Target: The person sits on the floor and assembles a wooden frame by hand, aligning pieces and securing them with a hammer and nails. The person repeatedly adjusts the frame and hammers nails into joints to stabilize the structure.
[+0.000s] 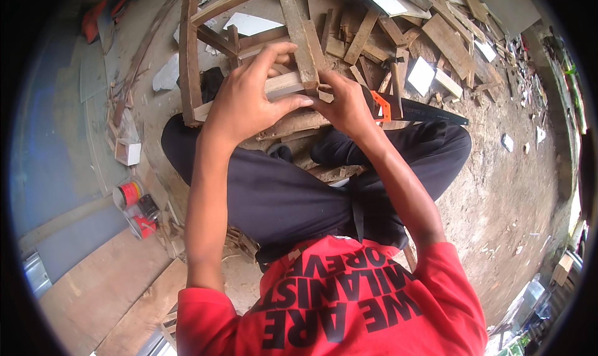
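Observation:
A rough wooden frame (190, 57), built from brown battens, stands in front of my crossed legs. My left hand (246, 100) is at its near side, with fingers and thumb spread apart around a pale rail (285, 83); firm contact with the rail cannot be made out. The left thumb tip reaches close to my right hand (341, 100). That hand is closed at the frame's near right corner, where a long upright batten (296, 32) meets the rail. Its fingertips are partly hidden behind the wood. Just right of it lies a handsaw with an orange handle (381, 107) and dark blade (433, 113).
Wood offcuts (448, 47) and white board pieces (422, 75) are heaped beyond the frame and to the right. On the left are a yellow-and-red can (129, 194), a small white box (128, 151) and plywood sheets (118, 281). Debris dots the rough floor (498, 175).

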Available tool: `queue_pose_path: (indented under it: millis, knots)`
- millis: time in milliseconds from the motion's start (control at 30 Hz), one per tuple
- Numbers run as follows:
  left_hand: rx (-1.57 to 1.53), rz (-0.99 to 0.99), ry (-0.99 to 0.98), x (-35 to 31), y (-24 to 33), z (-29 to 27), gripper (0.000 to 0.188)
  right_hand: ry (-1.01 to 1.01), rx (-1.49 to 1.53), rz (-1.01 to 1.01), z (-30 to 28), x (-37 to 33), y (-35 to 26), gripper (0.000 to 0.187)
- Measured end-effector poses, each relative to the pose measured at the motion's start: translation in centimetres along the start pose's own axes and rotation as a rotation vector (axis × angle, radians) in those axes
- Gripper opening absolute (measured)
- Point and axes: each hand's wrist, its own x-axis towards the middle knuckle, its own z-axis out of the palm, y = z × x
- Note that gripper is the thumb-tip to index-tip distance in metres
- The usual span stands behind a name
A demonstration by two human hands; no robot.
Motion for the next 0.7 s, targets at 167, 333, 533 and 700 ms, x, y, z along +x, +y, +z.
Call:
queue_pose_path:
  millis: [167, 333, 533, 700]
  knots:
    - [0.097, 0.005, 0.023, 0.0, 0.1, 1.0, 0.067, -0.019, 0.011, -0.037, -0.3, -0.2, 0.7, 0.056]
    - [0.238, 0.091, 0.103, 0.0, -0.6, 2.1, 0.053, -0.009, 0.020, -0.032, -0.5, -0.1, 0.2, 0.057]
    - [0.305, 0.156, 0.131, 0.3, -0.6, 2.4, 0.045, -0.032, 0.004, -0.063, -0.9, 0.1, 0.6, 0.059]
    - [0.275, 0.106, 0.064, 0.4, -0.4, 2.1, 0.048, -0.071, 0.047, -0.077, -1.2, 0.3, 1.0, 0.059]
